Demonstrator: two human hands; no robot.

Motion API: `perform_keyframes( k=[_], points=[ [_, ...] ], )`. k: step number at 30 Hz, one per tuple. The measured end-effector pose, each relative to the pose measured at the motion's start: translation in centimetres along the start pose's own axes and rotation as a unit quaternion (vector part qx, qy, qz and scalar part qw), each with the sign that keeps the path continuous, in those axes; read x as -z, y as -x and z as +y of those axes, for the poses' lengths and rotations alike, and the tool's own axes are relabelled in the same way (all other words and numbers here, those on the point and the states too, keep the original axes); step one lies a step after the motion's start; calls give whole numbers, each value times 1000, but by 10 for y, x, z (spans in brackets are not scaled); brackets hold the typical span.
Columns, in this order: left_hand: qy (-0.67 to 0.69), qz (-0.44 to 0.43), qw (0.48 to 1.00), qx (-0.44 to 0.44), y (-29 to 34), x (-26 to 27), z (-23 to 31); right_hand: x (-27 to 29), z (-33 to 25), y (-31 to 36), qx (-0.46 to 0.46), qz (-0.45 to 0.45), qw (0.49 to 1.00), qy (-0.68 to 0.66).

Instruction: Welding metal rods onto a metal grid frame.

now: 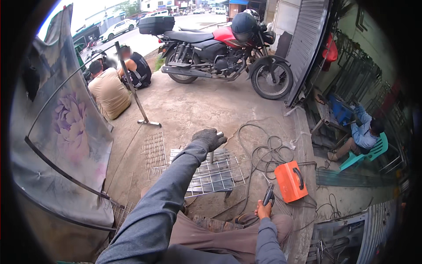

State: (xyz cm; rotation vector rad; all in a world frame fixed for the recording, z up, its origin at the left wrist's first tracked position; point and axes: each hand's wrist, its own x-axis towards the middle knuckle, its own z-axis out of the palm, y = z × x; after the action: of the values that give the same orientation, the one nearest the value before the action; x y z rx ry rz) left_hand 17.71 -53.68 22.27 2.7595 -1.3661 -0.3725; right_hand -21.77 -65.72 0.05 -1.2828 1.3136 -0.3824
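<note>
My left hand (209, 138), in a dark grey glove, is closed around a short light-coloured metal piece (220, 133) above a welded wire grid (198, 181). Below that hand an upright metal part (211, 157) meets the grid; whether it joins the held piece is hidden by the glove. The grid lies on a low dark stand (226, 185) in front of my knees. Bare and lower right, my right hand (263, 209) grips a black welding electrode holder (269, 193), beside an orange welding machine (290, 181).
Black cables (268, 154) coil on the concrete. Another wire grid (154, 152) lies left of the stand. An upright metal post (132, 86) and a hanging cloth (70, 127) stand left. Beyond are a red motorcycle (224, 57), two crouching people (110, 90) and a seated person (367, 132).
</note>
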Motion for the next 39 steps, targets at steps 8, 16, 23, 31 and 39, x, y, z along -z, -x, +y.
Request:
perform_keyframes(
  k=[8,16,23,31,39],
  points=[
    [146,14,984,97,24,19,8,3,3,-2,13,-13,1000,2],
    [144,57,983,95,23,8,-16,5,4,-4,21,-23,999,-8],
    [107,41,993,40,17,4,11,2,3,-2,20,-19,1000,1],
    [143,9,987,68,10,-12,-17,8,1,11,16,-27,999,-28],
    [34,-39,999,-16,40,9,-23,1,-18,4,34,-16,999,-22]
  ],
)
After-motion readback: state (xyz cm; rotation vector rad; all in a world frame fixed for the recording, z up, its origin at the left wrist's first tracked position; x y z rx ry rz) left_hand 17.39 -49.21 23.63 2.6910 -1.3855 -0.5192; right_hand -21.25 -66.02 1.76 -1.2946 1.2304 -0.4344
